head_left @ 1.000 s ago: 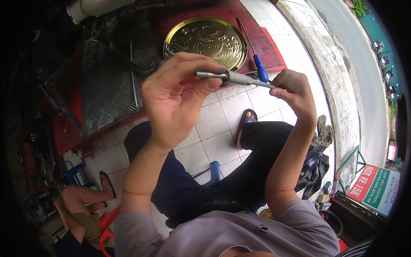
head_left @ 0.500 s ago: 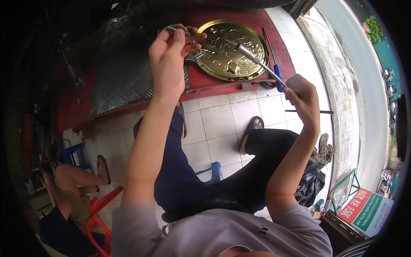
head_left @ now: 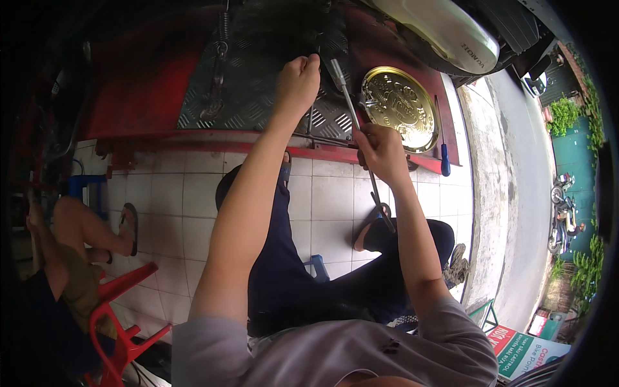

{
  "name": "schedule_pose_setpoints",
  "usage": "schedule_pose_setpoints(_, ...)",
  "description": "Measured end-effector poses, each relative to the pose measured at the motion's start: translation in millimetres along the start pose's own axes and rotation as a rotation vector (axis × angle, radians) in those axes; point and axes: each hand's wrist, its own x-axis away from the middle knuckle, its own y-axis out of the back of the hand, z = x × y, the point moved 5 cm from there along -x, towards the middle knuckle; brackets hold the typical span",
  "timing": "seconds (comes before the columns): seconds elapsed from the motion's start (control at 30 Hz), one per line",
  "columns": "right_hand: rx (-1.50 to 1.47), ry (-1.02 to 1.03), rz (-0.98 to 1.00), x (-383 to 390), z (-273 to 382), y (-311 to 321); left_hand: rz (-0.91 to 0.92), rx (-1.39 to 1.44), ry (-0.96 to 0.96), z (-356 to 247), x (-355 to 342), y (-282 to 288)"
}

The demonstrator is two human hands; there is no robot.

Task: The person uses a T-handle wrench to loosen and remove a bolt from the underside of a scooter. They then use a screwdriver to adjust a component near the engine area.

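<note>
Two bare hands reach out by the front edge of a low red metal platform [head_left: 138, 90], which I follow from afar through the head camera. My right hand [head_left: 385, 151] holds a long, slim, silver metal socket wrench [head_left: 350, 101], fingers wrapped together around the shaft; the socket end tilts up and slightly left before a dark, tread-patterned metal plate [head_left: 258, 116], and the lower end hangs above a white tiled floor [head_left: 206, 193]. My left hand [head_left: 299, 87], just beside the socket end, turns its back to the lens; its fingertips are hidden, and I cannot tell whether they are clamped on anything. Right of the wrench lies a round, gold-coloured, embossed metal tray [head_left: 403, 106], with a long, blue-handled screwdriver [head_left: 445, 160] beside it. I judge the wrench stiff, sturdy and moderately heavy, its smooth shaft liable to slip if oily. Mid-shaft seems the balanced hold; the darker bar [head_left: 382, 209] low down, apparently a cross handle, should resist twisting better. At left, another person's bare leg [head_left: 74, 222] shows near a red plastic chair [head_left: 129, 280].
</note>
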Motion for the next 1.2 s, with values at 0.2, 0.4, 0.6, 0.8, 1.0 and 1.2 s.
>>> schedule_pose_setpoints(0.2, 0.372, 0.194, 0.035, -77.7, 35.8, -57.7, 0.11, 0.163, 0.046, -5.8, 3.2, 40.9)
schedule_pose_setpoints(0.4, 0.14, 0.283, 0.016, -138.8, 16.5, -94.2, 0.237, 0.04, -0.437, -104.8, 83.4, 38.0)
schedule_pose_setpoints(0.6, 0.259, -0.216, 0.163, -178.7, 100.2, -155.9, 0.002, 0.03, -0.36, -73.9, 60.4, 42.6)
schedule_pose_setpoints(0.8, 0.336, -0.141, 0.072, -199.9, 72.8, -167.8, -0.041, 0.192, -0.295, -54.2, 36.7, 51.7)
schedule_pose_setpoints(1.0, 0.541, 0.266, 0.023, -134.7, 60.5, -108.4, -0.013, 0.274, -0.11, -39.2, 33.8, 52.7)
schedule_pose_setpoints(1.2, 0.496, 0.372, 0.118, -57.5, 19.9, -85.2, -0.039, 0.299, -0.017, -30.6, 27.5, 39.2)
